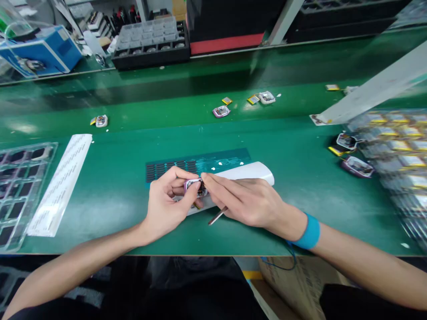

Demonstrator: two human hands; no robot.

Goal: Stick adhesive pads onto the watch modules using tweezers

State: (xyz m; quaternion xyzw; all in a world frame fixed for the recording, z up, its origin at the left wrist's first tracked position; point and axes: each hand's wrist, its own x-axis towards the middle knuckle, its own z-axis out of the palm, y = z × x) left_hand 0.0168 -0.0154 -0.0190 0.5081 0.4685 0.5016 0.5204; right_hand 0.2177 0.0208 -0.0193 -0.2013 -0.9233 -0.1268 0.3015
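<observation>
As LH grips unit, grn wkbench gleams.

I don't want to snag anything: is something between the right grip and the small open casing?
Nothing visible blocks the right grip; its fingertips are at the casing. The left thumb covers part of its open face.

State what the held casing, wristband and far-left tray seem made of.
Casing: probably smooth hard plastic, from its rounded, moulded-looking rim.
Wristband: fabric or rubber, unclear which; matte, without glints.
Tray: likely glossy plastic, being see-through with glinting edges.
</observation>
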